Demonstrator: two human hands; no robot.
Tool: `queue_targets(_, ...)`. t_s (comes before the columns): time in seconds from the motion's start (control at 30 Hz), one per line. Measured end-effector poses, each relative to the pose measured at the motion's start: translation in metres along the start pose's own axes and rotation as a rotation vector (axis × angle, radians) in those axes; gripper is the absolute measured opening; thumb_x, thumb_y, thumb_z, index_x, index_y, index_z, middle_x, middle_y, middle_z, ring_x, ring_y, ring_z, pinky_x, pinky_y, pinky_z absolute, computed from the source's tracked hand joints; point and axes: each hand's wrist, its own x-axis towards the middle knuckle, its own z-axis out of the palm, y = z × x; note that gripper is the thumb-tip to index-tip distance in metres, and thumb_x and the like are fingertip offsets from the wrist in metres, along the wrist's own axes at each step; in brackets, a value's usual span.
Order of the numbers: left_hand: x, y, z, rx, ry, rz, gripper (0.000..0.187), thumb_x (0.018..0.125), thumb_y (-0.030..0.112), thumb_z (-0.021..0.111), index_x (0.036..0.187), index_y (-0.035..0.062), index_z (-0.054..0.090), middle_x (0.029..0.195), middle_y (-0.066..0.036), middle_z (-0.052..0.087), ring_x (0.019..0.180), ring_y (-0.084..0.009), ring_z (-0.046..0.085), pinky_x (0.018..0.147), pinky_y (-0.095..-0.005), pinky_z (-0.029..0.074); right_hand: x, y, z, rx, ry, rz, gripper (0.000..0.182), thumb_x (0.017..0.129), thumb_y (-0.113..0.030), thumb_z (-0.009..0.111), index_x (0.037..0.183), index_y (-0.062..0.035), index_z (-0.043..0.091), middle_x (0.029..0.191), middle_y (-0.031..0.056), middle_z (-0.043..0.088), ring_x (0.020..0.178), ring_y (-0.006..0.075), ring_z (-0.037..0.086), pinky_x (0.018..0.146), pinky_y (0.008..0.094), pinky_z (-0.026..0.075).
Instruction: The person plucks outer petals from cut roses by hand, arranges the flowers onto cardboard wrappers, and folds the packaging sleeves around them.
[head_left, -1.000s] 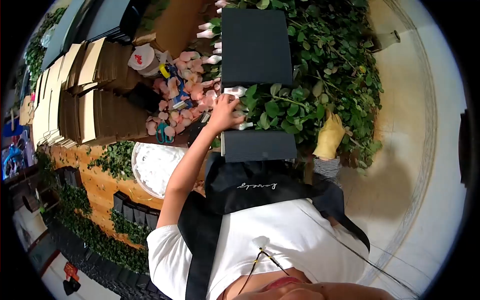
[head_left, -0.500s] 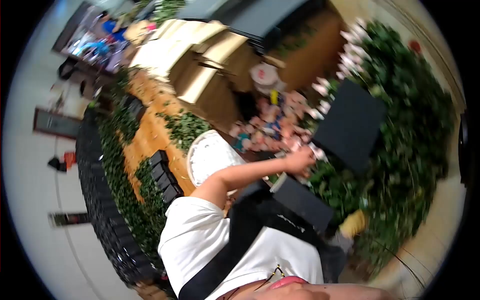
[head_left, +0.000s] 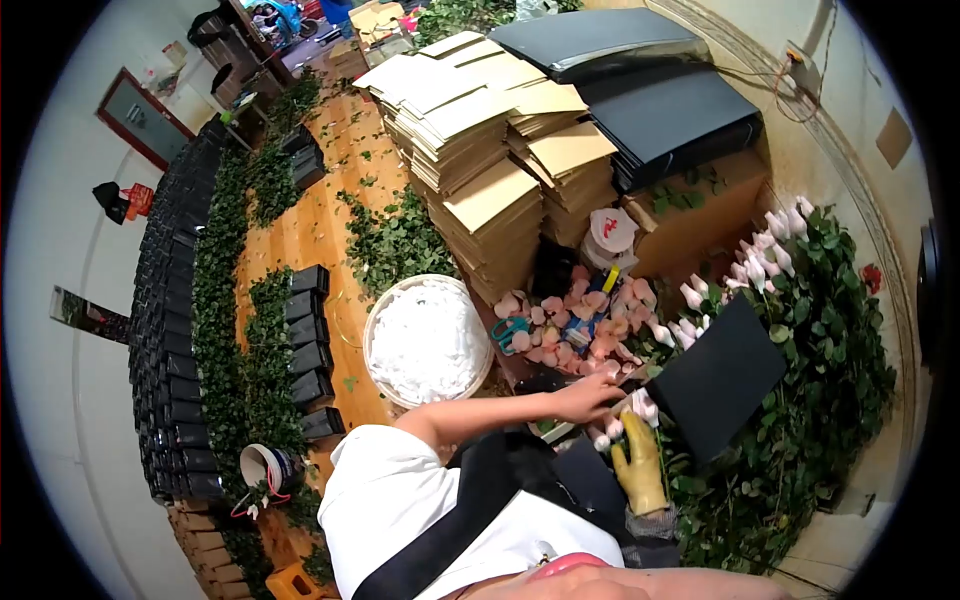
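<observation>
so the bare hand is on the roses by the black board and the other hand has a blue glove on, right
Not quite: the glove is yellow, not blue, as the head view shows. The rest holds: the bare hand reaches to the roses at the edge of the black board, and the other hand wears the glove.

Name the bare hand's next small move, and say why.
Probably close the left hand on one pale rose bud: its fingertips already reach the buds at the black board's edge, and the gloved right hand lies just below.
</observation>
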Motion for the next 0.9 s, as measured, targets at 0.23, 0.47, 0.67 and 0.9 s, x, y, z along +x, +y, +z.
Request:
queue_targets(0.23,0.004,0.027,-0.028,-0.080,-0.686,-0.330,0.051,0.094,0.052,0.057,0.101,0.0049,0.076,0.091,-0.019,0.072,0.090,-0.0380,0.068,0.081,-0.0459,0.052,-0.018,0.042,0.033,-0.412,-0.455,0.410,0.028,0.083,-0.035,0.073,0.094,-0.0094,0.075,0.085,0.0181,0.072,0.082,0.0372,0.070,0.074,0.0474,0.055)
queue_targets(0.47,0.022,0.015,0.014,0.247,-0.564,-0.192,0.034,0.072,0.044,0.076,0.096,0.0188,0.078,0.076,-0.009,0.071,0.072,-0.0313,0.070,0.058,-0.0449,0.052,-0.024,0.066,0.042,-0.475,-0.519,0.363,0.031,0.081,-0.041,0.072,0.086,-0.0111,0.071,0.081,0.0162,0.071,0.078,0.0375,0.069,0.071,0.0496,0.054)
queue_targets(0.67,0.000,0.004,0.017,0.050,-0.449,-0.273,0.029,0.081,0.040,0.072,0.085,0.0112,0.076,0.078,-0.015,0.069,0.073,-0.0363,0.066,0.062,-0.0466,0.050,-0.038,0.064,0.043,-0.409,-0.404,0.350,0.026,0.080,-0.035,0.074,0.082,-0.0095,0.067,0.081,0.0161,0.070,0.076,0.0385,0.067,0.071,0.0506,0.052)
queue_targets(0.9,-0.010,0.006,0.001,-0.656,-0.276,-0.312,0.014,0.094,0.010,0.063,0.095,0.0008,0.072,0.093,-0.006,0.070,0.089,-0.0153,0.065,0.082,-0.0307,0.052,-0.032,0.052,0.038,-0.353,-0.310,0.391,0.014,0.078,-0.022,0.068,0.085,-0.0101,0.065,0.076,0.0156,0.067,0.071,0.0379,0.066,0.065,0.0512,0.050)
